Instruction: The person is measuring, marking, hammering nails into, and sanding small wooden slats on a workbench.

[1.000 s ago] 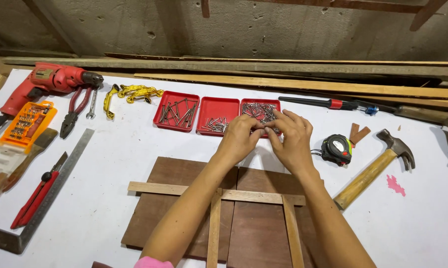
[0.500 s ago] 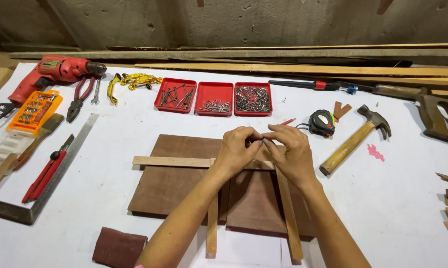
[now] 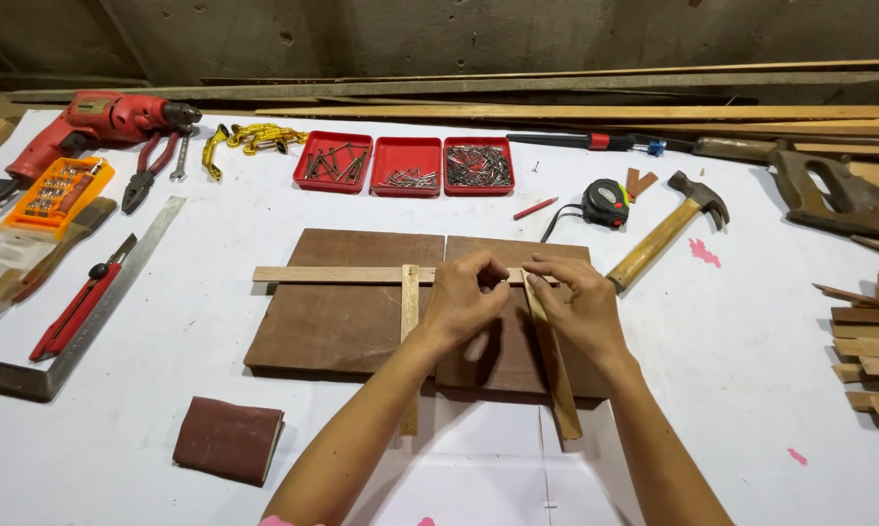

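- Our left hand (image 3: pixel 468 297) and right hand (image 3: pixel 574 302) meet over the cross strip (image 3: pixel 332 276), fingertips pinched together; we cannot tell what the grip holds.
- The strip lies across two brown boards (image 3: pixel 347 312) on the bench (image 3: pixel 215 224).
- An upright strip (image 3: pixel 553 365) touches our right hand.
- A hammer (image 3: pixel 665 232) lies right of them.

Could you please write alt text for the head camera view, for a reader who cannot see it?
A person's left hand and right hand meet over thin wooden strips lying on two brown boards on a white table. A hammer, tape measure and three red trays lie beyond.
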